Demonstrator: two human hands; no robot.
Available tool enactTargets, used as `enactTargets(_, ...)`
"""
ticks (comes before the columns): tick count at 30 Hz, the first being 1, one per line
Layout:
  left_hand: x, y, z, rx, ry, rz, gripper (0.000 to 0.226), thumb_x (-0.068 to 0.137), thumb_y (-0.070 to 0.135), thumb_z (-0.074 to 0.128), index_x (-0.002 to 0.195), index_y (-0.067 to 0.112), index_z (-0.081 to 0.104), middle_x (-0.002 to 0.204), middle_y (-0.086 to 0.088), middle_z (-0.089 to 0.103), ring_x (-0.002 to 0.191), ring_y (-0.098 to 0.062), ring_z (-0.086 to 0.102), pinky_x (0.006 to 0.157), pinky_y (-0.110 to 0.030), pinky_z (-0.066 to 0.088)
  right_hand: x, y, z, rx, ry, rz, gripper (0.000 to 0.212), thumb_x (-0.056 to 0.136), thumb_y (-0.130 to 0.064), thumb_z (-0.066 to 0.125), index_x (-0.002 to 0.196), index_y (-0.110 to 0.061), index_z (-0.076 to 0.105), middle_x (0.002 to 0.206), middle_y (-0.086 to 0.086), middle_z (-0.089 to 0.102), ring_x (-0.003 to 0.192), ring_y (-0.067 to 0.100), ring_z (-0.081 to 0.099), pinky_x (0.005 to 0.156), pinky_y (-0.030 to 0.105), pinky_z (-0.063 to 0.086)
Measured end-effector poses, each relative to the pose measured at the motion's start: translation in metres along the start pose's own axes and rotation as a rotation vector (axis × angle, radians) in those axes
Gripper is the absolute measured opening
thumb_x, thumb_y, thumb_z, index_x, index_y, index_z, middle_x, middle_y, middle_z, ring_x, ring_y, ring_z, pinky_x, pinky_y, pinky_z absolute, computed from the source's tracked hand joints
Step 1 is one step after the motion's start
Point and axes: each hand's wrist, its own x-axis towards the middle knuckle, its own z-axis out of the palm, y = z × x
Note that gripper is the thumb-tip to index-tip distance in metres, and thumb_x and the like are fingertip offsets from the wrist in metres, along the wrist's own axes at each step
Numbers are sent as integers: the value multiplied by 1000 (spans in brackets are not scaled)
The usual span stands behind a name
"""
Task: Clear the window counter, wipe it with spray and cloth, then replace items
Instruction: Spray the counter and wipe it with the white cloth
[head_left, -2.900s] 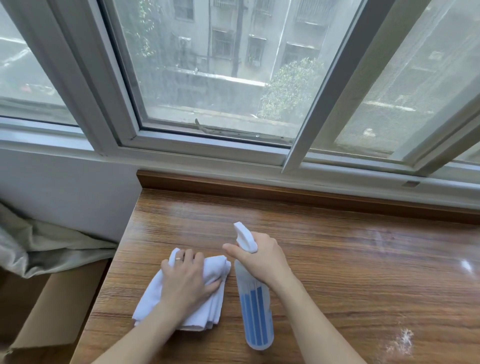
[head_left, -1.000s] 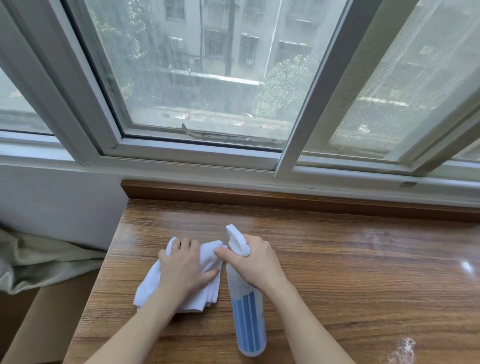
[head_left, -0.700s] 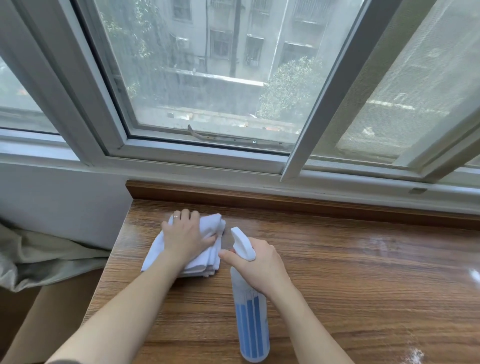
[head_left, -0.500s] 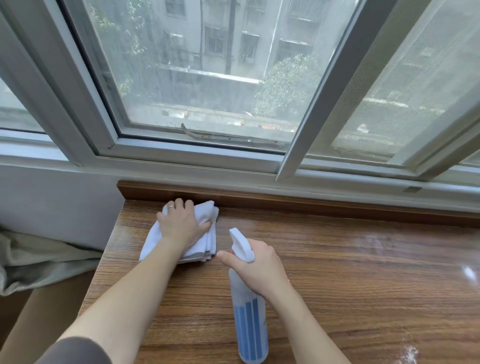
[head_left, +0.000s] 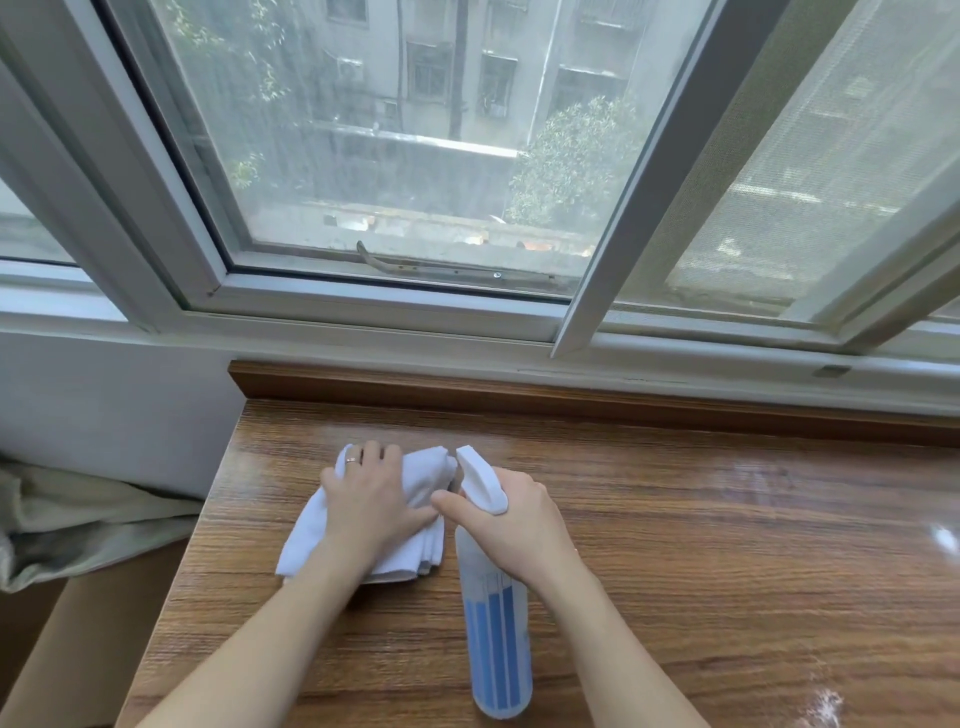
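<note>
A folded white cloth (head_left: 304, 545) lies on the wooden window counter (head_left: 727, 545) near its left end. My left hand (head_left: 371, 501) presses flat on the cloth, fingers spread, a ring on one finger. Just to its right, my right hand (head_left: 511, 525) grips the neck of a spray bottle (head_left: 498, 644) with a white nozzle and blue stripes on its clear body. The bottle stands on the counter, and its nozzle points away from me, toward the window.
A wooden lip (head_left: 571, 400) runs along the counter's back under the white window frame (head_left: 374, 306). The counter's left edge drops off to a cardboard box (head_left: 67, 644) and a grey-green fabric (head_left: 78, 525). White spray specks (head_left: 823, 709) sit at the lower right.
My left hand has pulled the cloth back toward me from the counter's rear left after pushing it away. My right hand and the bottle have stayed nearly in place.
</note>
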Motion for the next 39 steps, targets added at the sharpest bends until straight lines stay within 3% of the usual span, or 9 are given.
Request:
enactTargets(3,22,-6,3,39,4,12,78,54,83,43,83,12,56,86,-7,55,84,-31,54,62,-41,38,0,3,-1,18,-3,-6,46,81,-59,68,73,-15,57,67,-1,58,61,6,48,58,26,37)
enactTargets(7,54,-6,6,50,21,-34,79,55,83,46,84,10,58,86,-8,56,86,-32,55,63,-43,41,-2,3,-6,30,-5,12,46,83,-56,69,75,-12,57,65,-5,54,59,5,46,57,25,35)
enactTargets(11,73,-3,8,56,-46,-94,81,60,81,60,97,9,61,100,-11,59,98,-33,53,71,-46,43,-6,5,-4,-3,-13,4,47,81,-60,69,65,-20,49,61,-7,52,57,6,45,58,27,36)
enactTargets(17,58,3,-5,54,-163,-103,74,67,78,55,107,16,54,111,-5,55,110,-28,48,78,-44,42,-10,6,-3,1,-10,20,48,80,-58,70,70,-14,53,63,-6,53,59,7,46,59,28,37)
enactTargets(20,32,8,-11,15,-182,-13,72,65,74,58,104,14,55,106,-6,55,105,-31,52,77,-44,43,-11,4,-4,5,-7,33,46,79,-60,71,68,-18,54,64,-7,56,61,7,49,59,27,38)
enactTargets(25,-35,13,-3,-35,-79,125,65,52,73,50,80,15,56,81,-3,55,79,-30,60,58,-39,43,-12,6,-7,-2,39,50,44,82,-55,70,83,-12,64,80,3,68,77,18,60,62,28,39)
enactTargets(31,-23,13,-6,5,-54,78,64,54,73,48,77,13,56,79,-5,56,78,-31,57,59,-39,40,-10,7,-10,-19,34,38,44,82,-55,69,73,-14,56,69,0,58,64,10,49,58,28,35)
enactTargets(34,7,10,-7,46,-131,60,68,57,74,50,86,13,57,88,-7,57,86,-32,56,65,-41,39,-9,8,-12,-35,32,16,48,81,-60,68,76,-13,59,73,4,63,66,12,53,60,29,38)
enactTargets(39,65,6,-15,45,-293,-134,76,71,74,55,121,17,49,126,-7,50,122,-30,42,89,-47,40,-12,14,-12,-43,60,-11,54,81,-63,67,80,-10,59,72,2,62,65,12,52,60,29,40)
